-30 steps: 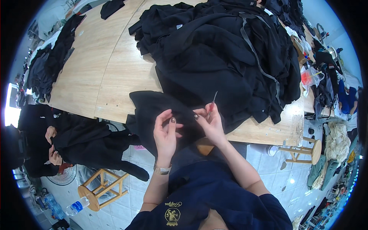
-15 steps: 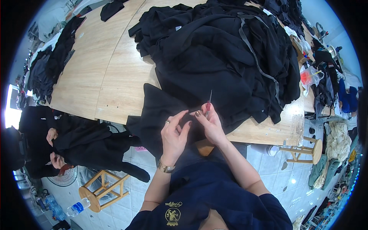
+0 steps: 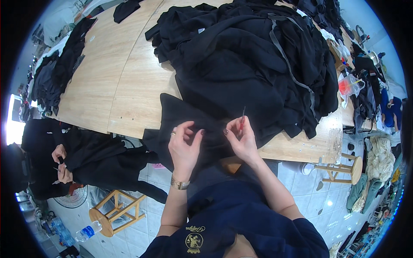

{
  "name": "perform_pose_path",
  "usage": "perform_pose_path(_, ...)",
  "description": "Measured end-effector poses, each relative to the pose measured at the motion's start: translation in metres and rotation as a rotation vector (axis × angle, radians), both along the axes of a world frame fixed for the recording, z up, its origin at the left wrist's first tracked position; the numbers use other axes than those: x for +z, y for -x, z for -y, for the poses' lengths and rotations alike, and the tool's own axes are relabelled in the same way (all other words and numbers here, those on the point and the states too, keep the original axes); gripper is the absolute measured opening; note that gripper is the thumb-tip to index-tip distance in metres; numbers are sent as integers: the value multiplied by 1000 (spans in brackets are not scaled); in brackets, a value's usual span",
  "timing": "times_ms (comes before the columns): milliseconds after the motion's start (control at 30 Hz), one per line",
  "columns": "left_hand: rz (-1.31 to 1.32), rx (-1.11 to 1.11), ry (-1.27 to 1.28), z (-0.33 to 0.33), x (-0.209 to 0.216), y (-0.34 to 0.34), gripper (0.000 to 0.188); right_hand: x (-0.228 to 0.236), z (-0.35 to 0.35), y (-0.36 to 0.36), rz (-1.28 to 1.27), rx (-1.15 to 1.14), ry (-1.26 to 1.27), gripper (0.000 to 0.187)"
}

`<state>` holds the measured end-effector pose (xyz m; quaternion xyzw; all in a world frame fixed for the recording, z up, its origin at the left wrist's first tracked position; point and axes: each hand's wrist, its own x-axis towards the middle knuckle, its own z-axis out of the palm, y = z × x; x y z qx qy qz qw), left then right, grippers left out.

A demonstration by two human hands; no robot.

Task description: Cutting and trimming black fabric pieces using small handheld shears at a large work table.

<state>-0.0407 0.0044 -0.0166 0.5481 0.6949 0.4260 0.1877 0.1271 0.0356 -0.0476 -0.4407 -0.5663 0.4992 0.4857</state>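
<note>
My left hand [image 3: 185,144] hovers with fingers spread over a black garment [image 3: 185,116] that hangs off the near edge of the wooden table [image 3: 124,86]. It touches the cloth lightly and grips nothing that I can see. My right hand [image 3: 241,138] pinches a small red-handled thread snipper [image 3: 243,120], its thin tip pointing up and away. The same hand's fingertips rest on the black garment near its fold. A gold watch sits on my left wrist.
A large heap of black garments [image 3: 254,60] covers the table's right half. More dark clothes [image 3: 56,73] lie at its far left. Another person [image 3: 60,159] sits at the left handling black cloth. A wooden stool [image 3: 114,210] stands below left, another [image 3: 344,165] at the right.
My left hand has opened and shifted slightly right over the garment. My right hand with the snipper has stayed nearly in place. The garment's edge has been drawn a little nearer.
</note>
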Motion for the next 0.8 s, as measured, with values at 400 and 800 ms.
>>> perform_pose_path(400,201,-68,156,-6,-38,21,13,-17,6,-16,286,-90,-13,20)
perform_pose_path(800,-510,309,-222,-67,-70,81,25,-20,1,-16,343,-110,-41,18)
